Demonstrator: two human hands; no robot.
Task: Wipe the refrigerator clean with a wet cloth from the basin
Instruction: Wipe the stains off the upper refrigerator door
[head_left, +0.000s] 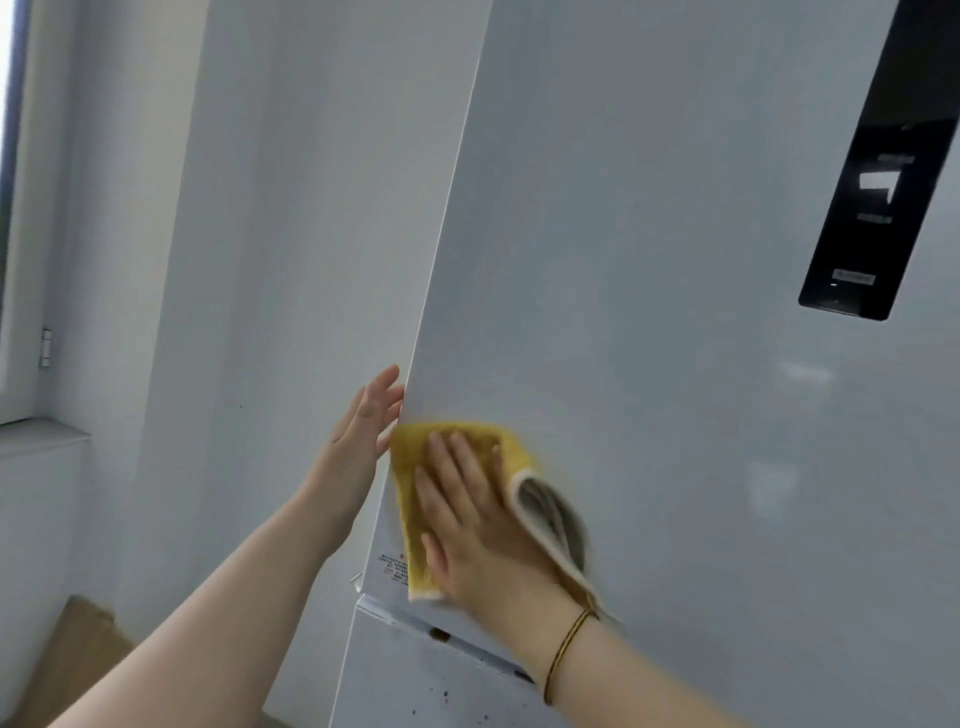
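Right hand (483, 525) — fingers spread — presses yellow cloth (415, 467) on white refrigerator (649, 312); left hand (358, 441) flat, open.

A white wall (270, 218) meets a window sill (36, 434) at left.

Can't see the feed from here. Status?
Right hand flat on yellow cloth, pressing fridge door. Left hand open against door edge. Nothing blocking.
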